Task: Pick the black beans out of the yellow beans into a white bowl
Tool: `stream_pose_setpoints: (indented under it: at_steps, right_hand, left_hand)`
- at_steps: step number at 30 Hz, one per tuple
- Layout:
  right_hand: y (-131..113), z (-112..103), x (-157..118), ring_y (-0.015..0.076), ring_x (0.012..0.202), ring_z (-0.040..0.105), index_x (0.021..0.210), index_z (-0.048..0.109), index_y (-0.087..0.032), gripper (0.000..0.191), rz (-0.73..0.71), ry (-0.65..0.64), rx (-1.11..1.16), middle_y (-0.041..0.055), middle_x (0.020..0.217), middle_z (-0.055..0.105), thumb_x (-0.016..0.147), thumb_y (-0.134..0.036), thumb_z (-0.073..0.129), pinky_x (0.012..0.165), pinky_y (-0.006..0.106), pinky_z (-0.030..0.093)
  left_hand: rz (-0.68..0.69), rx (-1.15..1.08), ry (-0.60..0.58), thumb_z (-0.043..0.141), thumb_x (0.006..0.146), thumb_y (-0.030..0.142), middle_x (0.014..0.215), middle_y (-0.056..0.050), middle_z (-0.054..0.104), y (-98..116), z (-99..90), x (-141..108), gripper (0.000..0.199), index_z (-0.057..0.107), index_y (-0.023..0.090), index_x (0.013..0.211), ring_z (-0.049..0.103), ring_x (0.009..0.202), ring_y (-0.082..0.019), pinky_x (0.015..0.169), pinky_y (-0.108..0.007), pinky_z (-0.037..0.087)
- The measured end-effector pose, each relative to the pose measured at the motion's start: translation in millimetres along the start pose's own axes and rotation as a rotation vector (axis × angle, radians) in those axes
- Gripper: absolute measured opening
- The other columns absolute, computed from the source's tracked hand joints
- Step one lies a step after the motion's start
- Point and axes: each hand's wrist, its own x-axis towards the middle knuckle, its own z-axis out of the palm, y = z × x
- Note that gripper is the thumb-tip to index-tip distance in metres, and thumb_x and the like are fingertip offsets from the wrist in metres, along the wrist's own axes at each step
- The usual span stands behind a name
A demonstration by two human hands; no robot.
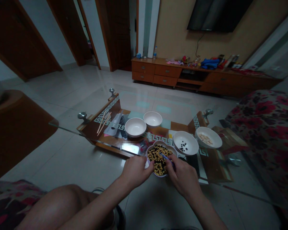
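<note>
1. Glass table (67, 116): the broad support, its near edge facing the seated person.
2. Scalloped bowl (171, 148): at the near edge, between both hands, presumably so its contents lie within easy reach. Whether it rests on the glass or projects past it cannot be told.
3. Round white bowls: one with black beans (192, 145) and one with pale pieces (215, 139) stand to the right, apparently convenient to the working hand; two more, a nearer (135, 127) and a farther (153, 118), stand to the left.
4. Left hand (136, 169): grasping the scalloped bowl's left rim, thumb uppermost, probably to steady it; the other fingers are largely hidden.
5. Right hand (183, 172): thumb and fingers pinching the tweezers (165, 156), tips pointing down into the mixture, a grip suited to fine control.
6. Mixed yellow and black beans (160, 167): filling the scalloped bowl. Whether the tips clasp one is too small to tell.
</note>
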Motion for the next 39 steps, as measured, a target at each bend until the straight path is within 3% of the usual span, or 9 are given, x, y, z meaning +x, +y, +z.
stream_pose_setpoints:
  at_steps: [16,39]
  right_hand:
    - [8.2,3.9,-0.3,0.0185,0.072,0.074,0.102,0.075,-0.022,0.033,0.05,0.178,-0.01,0.0059,0.088,0.079,0.098,-0.037,0.046,0.061,0.026,0.049]
    - [2.2,2.1,0.1,0.0186,0.069,0.074,0.096,0.073,-0.022,0.03,0.021,0.044,-0.016,0.004,0.083,0.079,0.099,-0.036,0.046,0.058,0.026,0.045]
  left_hand:
    - [-0.009,0.017,0.009,0.039,0.098,0.059,0.085,-0.012,0.078,-0.2,-0.5,0.0,0.057,0.076,0.018,0.085,0.072,0.079,-0.026,0.063,-0.031,0.039]
    - [-0.01,0.008,-0.016,0.039,0.099,0.058,0.09,-0.013,0.078,1.0,-2.5,-0.2,0.056,0.077,0.018,0.09,0.072,0.083,-0.026,0.068,-0.031,0.044]
